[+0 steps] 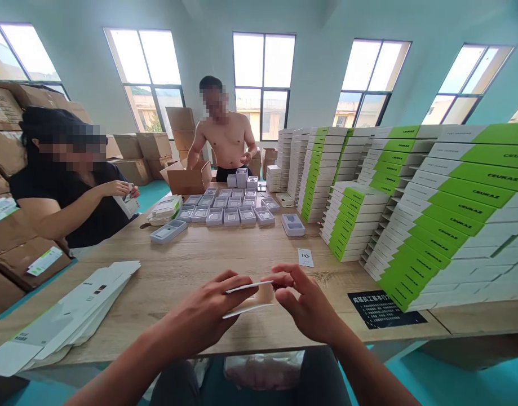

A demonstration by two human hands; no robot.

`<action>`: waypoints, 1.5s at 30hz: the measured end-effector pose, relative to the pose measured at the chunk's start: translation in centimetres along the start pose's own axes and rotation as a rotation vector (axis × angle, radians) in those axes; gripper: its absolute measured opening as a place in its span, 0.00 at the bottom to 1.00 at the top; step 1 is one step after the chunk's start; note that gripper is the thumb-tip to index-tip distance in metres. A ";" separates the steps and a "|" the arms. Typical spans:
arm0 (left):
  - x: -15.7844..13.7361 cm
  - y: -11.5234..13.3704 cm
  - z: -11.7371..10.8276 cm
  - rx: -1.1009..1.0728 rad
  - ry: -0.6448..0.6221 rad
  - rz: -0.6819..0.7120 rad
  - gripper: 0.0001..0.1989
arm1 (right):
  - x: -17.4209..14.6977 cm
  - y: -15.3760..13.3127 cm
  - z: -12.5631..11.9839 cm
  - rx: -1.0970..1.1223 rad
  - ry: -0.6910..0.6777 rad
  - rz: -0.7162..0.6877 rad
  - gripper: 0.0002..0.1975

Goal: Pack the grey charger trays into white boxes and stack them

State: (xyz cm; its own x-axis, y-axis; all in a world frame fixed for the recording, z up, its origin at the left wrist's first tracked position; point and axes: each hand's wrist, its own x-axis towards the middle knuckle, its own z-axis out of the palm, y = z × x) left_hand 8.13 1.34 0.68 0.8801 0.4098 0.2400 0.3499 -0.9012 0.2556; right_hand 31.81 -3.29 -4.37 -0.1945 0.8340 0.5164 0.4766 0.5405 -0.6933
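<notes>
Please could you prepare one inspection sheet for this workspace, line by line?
Surface: wood-look table; dark printed notice near front edge.
Work things: thin white piece in hand, nearly edge-on; flat cartons left, pale trays ahead, green-white box stacks right.
Clutter: loose printed card ahead.
Hands: left hand holds the piece; right hand at its edge, grip unclear.
Cables: nothing seen.
Surroundings: two other people, brown cardboard boxes, windows.

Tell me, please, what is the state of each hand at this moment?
Left hand: closed, holding a thin white cardboard piece.
Right hand: partly curled at the cardboard piece's edge; whether it grips cannot be told.
</notes>
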 end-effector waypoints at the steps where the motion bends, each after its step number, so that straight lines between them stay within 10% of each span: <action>1: -0.1 -0.2 0.3 -0.012 0.027 -0.005 0.29 | -0.7 0.8 0.4 0.061 0.050 -0.045 0.15; 7: -0.5 -0.7 2.6 -0.051 0.073 -0.010 0.31 | -2.1 2.9 1.8 -0.049 0.087 -0.287 0.19; 14: -0.6 -1.4 5.2 -0.001 0.429 -0.004 0.07 | -1.2 0.0 3.3 0.657 0.210 0.401 0.07; 26: -1.3 -1.4 6.6 0.197 0.498 0.031 0.04 | 0.1 -2.7 5.7 1.018 0.522 0.770 0.04; 45: -2.2 -0.5 7.1 0.174 0.603 0.005 0.09 | -1.8 0.9 3.9 0.007 0.238 -0.073 0.09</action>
State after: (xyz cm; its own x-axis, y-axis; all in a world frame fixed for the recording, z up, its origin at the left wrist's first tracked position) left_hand 8.28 -0.08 -6.67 0.5639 0.3676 0.7396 0.4384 -0.8921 0.1092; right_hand 29.22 -3.85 -7.86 -0.0206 0.7438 0.6681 0.4628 0.5994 -0.6531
